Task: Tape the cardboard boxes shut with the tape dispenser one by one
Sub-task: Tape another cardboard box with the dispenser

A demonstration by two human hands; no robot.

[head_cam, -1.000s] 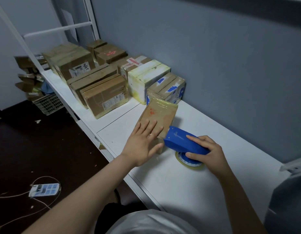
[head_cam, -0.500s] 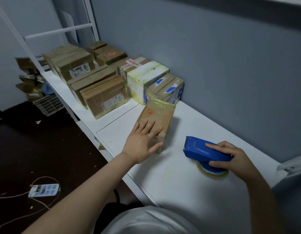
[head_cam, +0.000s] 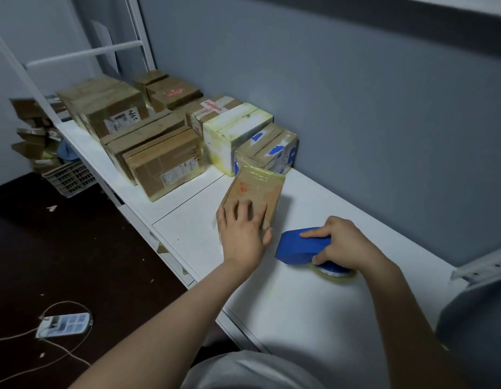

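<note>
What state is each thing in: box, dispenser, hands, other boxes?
small box: flat on the table, shut, glossy tape over it.
tape dispenser: gripped, beside the small box.
left hand: fingers flat on the small box.
right hand: grips the tape dispenser.
back boxes: shut, in rows.

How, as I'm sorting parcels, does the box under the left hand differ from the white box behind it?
The flat box is brown and low; the white box is yellow-stained and taller. The left hand rests on the flat box; the white box stands untouched. Both are closed.
</note>
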